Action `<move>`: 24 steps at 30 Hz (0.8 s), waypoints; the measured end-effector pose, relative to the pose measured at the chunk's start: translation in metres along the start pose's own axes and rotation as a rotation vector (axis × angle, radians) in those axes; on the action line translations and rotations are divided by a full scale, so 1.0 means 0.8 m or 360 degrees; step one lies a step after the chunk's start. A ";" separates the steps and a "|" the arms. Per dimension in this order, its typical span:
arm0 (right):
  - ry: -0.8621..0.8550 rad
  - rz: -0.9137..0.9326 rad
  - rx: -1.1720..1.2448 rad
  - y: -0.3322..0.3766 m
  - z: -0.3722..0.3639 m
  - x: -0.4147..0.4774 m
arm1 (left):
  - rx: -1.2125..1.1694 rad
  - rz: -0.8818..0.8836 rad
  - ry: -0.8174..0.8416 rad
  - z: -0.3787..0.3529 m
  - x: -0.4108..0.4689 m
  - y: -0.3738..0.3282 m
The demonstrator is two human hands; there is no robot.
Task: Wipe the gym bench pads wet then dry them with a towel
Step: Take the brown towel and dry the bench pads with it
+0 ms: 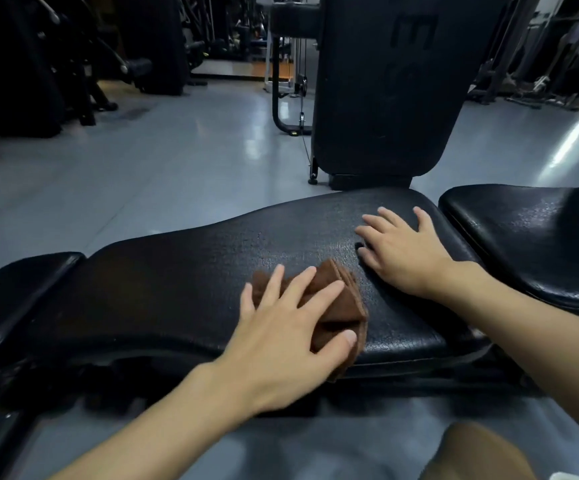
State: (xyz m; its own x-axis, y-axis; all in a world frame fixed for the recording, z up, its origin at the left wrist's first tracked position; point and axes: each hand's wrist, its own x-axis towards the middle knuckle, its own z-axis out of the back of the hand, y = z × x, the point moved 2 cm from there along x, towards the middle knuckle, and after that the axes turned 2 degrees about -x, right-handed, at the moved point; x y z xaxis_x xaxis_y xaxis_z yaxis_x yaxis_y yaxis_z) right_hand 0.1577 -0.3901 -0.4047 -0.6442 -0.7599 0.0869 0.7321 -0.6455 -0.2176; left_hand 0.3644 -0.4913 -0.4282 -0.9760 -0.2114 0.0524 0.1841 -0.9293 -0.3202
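Observation:
A long black bench pad (184,271) runs across the view, its textured surface shining with a wet film. A folded brown towel (341,306) lies on the pad near its front edge. My left hand (288,327) presses flat on the towel with its fingers spread and the thumb at the towel's near side. My right hand (402,251) rests flat on the bare pad just right of the towel, fingers spread. A second black pad (530,237) sits to the right, separated by a narrow gap. A smaller black pad (17,289) adjoins on the left.
A tall black upright machine (392,84) stands just behind the bench. Grey glossy floor (142,161) surrounds it. Dark gym machines (38,64) fill the back left, and racks stand at the back right. A brown object (478,452) shows at the bottom right.

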 end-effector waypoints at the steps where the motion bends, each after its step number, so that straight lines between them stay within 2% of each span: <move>1: -0.0019 0.0026 0.0087 0.007 0.004 0.006 | -0.0018 0.0042 0.0041 -0.002 0.001 -0.002; 3: 0.0011 0.0047 0.0306 0.021 0.007 0.021 | 0.0036 0.0058 0.0091 -0.008 0.008 -0.003; 6: 0.0110 0.0048 0.0427 0.029 -0.005 0.039 | 0.0001 0.0049 0.0115 -0.012 0.026 0.012; 12: 0.0018 0.0029 0.0366 0.028 -0.022 0.042 | -0.0165 0.0051 0.0054 -0.004 0.104 0.061; 16: 0.0100 0.0037 0.0248 0.030 -0.029 0.044 | -0.0179 0.0165 -0.0079 0.002 0.194 0.103; 20: 0.0112 0.0019 0.0197 0.031 -0.030 0.044 | -0.0200 0.0241 -0.0100 0.010 0.276 0.138; 24: 0.0134 0.0008 0.0201 0.030 -0.032 0.047 | -0.0223 0.0331 -0.0089 0.011 0.304 0.148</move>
State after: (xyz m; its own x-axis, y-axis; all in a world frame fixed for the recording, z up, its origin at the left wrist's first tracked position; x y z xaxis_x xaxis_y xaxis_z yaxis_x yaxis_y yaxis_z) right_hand 0.1454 -0.4325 -0.4313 -0.6527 -0.7576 0.0031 0.7541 -0.6501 -0.0932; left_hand 0.1499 -0.6555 -0.4454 -0.9103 -0.4133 0.0226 0.3582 -0.8139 -0.4575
